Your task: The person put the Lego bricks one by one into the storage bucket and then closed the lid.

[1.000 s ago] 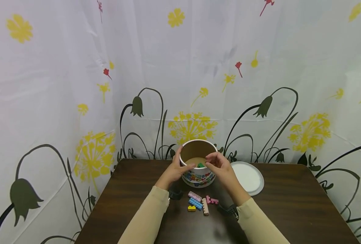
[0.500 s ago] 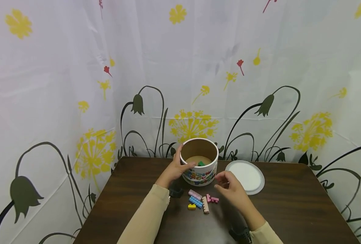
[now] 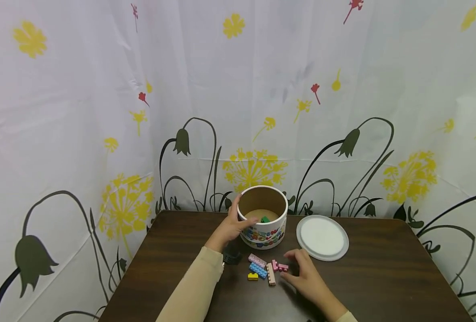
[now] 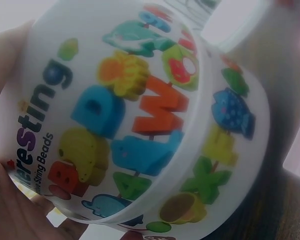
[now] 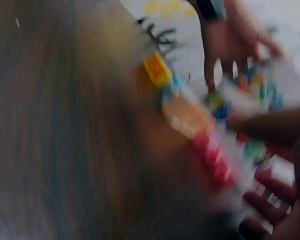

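My left hand [image 3: 227, 230] holds the left side of a round white bucket [image 3: 264, 235], its thumb at the front rim. A green block [image 3: 265, 219] lies inside the bucket. In the left wrist view, colourful letters and animals cover the bucket wall [image 4: 140, 107]. My right hand [image 3: 307, 279], thumb and fingers apart, is just right of the dark pink toy bricks [image 3: 279, 266]. Beside them lie a light pink brick [image 3: 257, 259], a blue brick [image 3: 258, 270], a peach brick [image 3: 271, 274] and a small yellow brick [image 3: 252, 277]. The right wrist view is blurred.
A round white lid [image 3: 322, 238] lies flat on the table, right of the bucket. The dark wooden table [image 3: 173, 250] ends at the back against a white curtain [image 3: 206, 80] printed with flowers.
My right hand has moved from above the bucket rim down and toward me, to beside the dark pink bricks. My left hand stays on the bucket.
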### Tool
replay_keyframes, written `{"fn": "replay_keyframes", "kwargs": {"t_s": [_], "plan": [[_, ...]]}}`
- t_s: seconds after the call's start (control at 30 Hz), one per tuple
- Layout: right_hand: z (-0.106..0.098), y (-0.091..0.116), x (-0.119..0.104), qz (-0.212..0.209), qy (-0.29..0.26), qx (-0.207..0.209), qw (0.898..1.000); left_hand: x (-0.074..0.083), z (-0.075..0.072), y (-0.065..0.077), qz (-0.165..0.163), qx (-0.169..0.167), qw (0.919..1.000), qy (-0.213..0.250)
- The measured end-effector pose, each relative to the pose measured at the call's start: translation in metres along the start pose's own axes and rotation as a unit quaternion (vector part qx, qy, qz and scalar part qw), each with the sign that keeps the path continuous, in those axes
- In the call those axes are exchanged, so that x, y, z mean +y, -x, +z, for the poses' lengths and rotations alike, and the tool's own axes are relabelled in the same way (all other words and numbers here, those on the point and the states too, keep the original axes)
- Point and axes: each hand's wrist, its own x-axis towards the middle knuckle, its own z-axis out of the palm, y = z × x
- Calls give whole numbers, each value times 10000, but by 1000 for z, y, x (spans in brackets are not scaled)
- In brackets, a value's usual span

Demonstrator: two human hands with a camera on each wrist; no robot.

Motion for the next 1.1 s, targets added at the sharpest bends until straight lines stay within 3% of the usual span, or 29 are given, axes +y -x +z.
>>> {"fn": "replay_keyframes", "kwargs": {"t_s": [0.13, 0.23, 0.33, 0.5, 0.87, 1.1], "plan": [[-1, -3, 15, 412, -994, -210, 9940, 0, -2, 2, 19, -3, 10000, 50], [-3, -7, 18, 645, -1364, -313, 9881, 0, -4, 1, 4, -36, 10000, 67], [0, -8, 19, 417, -1195, -358, 9913, 2, -5, 2, 7, -42, 10000, 78], [4, -9, 17, -40, -479, -349, 9982, 2, -4, 1, 20, -45, 10000, 82], [5, -9, 9, 52, 233, -333, 9992, -3, -2, 2, -35, 1, 9999, 132], [5, -9, 10, 226, 199, -318, 9990, -1, -2, 1, -22, -35, 9999, 115]]}}
